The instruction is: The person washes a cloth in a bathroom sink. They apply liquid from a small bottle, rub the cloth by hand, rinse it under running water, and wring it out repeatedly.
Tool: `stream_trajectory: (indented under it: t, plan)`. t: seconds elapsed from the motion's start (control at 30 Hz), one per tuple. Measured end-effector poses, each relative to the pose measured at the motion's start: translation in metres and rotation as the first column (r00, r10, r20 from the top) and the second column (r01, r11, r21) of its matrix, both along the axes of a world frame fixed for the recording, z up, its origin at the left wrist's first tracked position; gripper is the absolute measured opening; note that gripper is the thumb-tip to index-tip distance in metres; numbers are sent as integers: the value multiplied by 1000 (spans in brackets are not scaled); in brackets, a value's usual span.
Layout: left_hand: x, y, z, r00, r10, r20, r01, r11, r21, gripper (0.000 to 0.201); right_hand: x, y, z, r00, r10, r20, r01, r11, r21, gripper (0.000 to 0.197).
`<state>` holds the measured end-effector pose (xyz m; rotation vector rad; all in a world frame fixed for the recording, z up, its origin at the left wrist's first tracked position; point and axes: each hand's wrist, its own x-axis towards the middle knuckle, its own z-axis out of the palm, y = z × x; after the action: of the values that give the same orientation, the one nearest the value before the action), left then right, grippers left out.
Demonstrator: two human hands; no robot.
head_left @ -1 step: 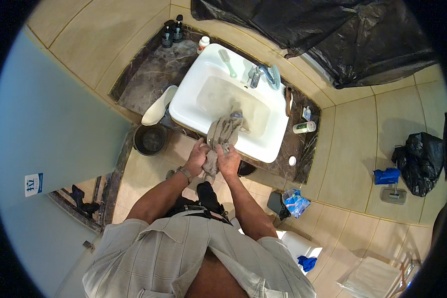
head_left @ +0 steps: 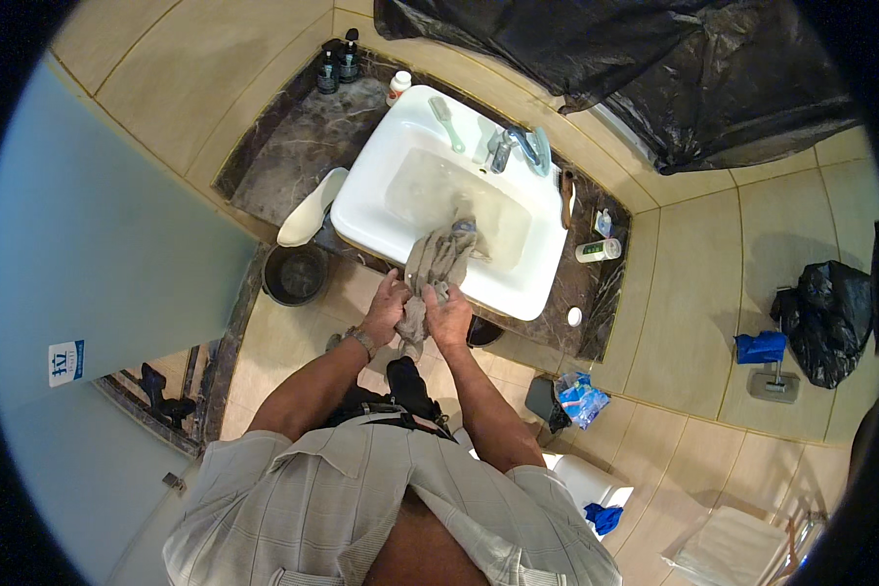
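Observation:
A wet grey-brown striped cloth (head_left: 439, 259) hangs over the front edge of the white sink (head_left: 361, 210). Its far end, with a bluish patch, dips into cloudy water (head_left: 430, 186) in the basin. The near end drops down outside the rim, between my hands. My left hand (head_left: 385, 310) is closed on the cloth's left side, a watch on that wrist. From the right, my right hand (head_left: 448, 318) grips the same cloth, thumb on top. The fingertips of both hands are partly hidden in the folds.
On the sink's back rim lie a pale green brush (head_left: 446, 124) and the tap (head_left: 503, 154). A cream shoe-shaped piece (head_left: 312, 208) leans at the dark counter's left. Bottles (head_left: 329, 72) stand behind it. Below are a black bucket (head_left: 296, 274) and a blue packet (head_left: 584, 401).

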<state>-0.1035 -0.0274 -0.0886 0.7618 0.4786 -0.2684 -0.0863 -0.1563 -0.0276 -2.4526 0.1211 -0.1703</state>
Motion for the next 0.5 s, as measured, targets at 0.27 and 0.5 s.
stream_trajectory:
  t: [0.27,0.5]
  plan:
    - [1,4,23,993,-39,111,12,972,233,45,10,-6,3,993,121,-7,-119,984,136,41]
    - [7,-3,5,999,22,27,-27,977,213,41,17,-9,6,985,145,-92,-131,982,137,35]
